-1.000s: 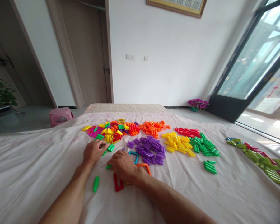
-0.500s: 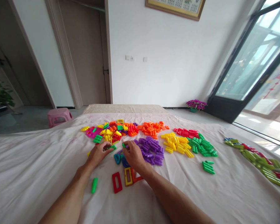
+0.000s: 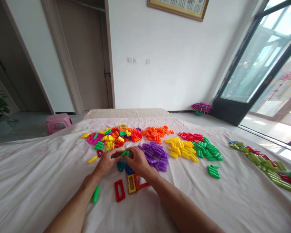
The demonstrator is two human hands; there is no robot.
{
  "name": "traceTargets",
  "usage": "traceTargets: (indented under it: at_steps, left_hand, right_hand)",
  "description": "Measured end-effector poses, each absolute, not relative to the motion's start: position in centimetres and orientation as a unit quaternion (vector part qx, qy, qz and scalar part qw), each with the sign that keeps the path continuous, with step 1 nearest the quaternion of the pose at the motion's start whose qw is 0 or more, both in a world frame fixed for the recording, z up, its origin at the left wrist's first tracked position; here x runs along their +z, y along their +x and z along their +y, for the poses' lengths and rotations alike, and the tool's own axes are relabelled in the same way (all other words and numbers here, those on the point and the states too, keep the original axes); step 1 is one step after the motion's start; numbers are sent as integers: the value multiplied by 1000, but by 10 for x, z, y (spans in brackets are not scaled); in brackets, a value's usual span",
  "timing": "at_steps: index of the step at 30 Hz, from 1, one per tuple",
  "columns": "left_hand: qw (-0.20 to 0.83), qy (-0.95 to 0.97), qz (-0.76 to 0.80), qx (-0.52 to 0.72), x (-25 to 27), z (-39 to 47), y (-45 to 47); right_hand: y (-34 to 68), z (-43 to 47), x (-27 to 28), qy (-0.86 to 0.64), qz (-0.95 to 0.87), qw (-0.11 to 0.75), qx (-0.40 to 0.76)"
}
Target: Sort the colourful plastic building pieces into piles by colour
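My left hand [image 3: 108,161] and my right hand [image 3: 138,161] meet over the middle of the cloth, fingers pinched. Between their fingertips are small green plastic building pieces [image 3: 125,153], partly hidden by the fingers. Just below the hands lie blue pieces [image 3: 129,169], a yellow frame [image 3: 131,184], a red frame [image 3: 119,190] and an orange frame [image 3: 142,185]. A single green tube [image 3: 95,194] rests beside my left forearm, and a yellow tube [image 3: 92,159] lies left of my left hand. Purple tubes [image 3: 157,155] are heaped right of my right hand.
Farther back are a mixed pile [image 3: 111,137] and orange tubes [image 3: 155,132]. Rightward sit yellow tubes [image 3: 181,148], red tubes [image 3: 191,137] and green tubes [image 3: 208,150]. Long olive pieces [image 3: 264,165] lie at the far right. A pink stool [image 3: 59,122] stands beyond the cloth.
My hands were apart, each with green pieces at its fingers; now they have come together and the green pieces meet between the fingertips. The view has shifted slightly.
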State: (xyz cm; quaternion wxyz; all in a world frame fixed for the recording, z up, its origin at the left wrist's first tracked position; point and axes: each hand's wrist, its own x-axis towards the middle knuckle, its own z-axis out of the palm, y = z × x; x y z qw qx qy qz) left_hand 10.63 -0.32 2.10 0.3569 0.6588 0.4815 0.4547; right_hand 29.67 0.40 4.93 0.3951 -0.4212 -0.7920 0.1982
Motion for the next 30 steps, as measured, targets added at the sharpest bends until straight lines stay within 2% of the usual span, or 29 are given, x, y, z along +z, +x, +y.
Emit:
traceTargets:
  at_steps: [3,7,10,12,17,23,26,30]
  left_hand:
    - [321,644,509,473,23,-4,105]
    - [183,601,602,492,21,-4,78]
    - [89,567,706,414,15,-3,48]
    - [63,537,759,363,12,-3,32]
    - [80,538,783,301,8,-4,17]
    - [128,606,725,302,-2,2,14]
    - [151,627,698,312,-10,7,11]
    - [155,648,672,323,-13,9,9]
  right_hand:
    - [312,21,58,-434,-766,426,207]
    - [359,56,73,-489,-691,499,185]
    - [408,78,79,-551,-630,531,134]
    - [442,87,81,-593,-589,541,95]
    - [515,89,77,-682,-495,537,-21]
    - [563,78,70,-741,-393,520,-161]
    - [556,78,70,-733,-416,512,-163]
    - [522,83,73,-680,-494,533,-98]
